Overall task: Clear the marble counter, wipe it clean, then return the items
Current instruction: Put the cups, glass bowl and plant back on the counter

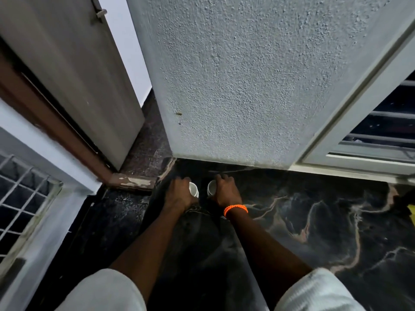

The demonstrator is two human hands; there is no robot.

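Black marble with pale tan veins makes up the table [314,232], which runs from the foreground to a rough, grey-white plastered wall [247,75]. Both arms reach forward across it, each in a short white sleeve [105,292].

The left hand [179,194] has its grip curled round a small white cup [193,189], fingers wrapped over the far side and thumb side near the rim. The right hand [225,190] grips a second white cup [211,187] the same way, its open mouth turned toward the camera. The two cups sit close beside each other, apart by a narrow dark gap, near the back edge of the table just in front of the wall's base. Whether the cups rest on the marble or are lifted just off it cannot be told. An orange beaded bracelet [235,209] circles the right wrist.

To the left of the wall a grey door [74,70] stands ajar on a brown frame [56,135], with a chipped brown threshold [132,181] at its foot. A window with a white grille [20,194] fills the lower left. On the right, a white window frame [359,113] slants up beside horizontal bars [390,135]. Something yellow [412,212] shows at the right edge, too little of it to identify.
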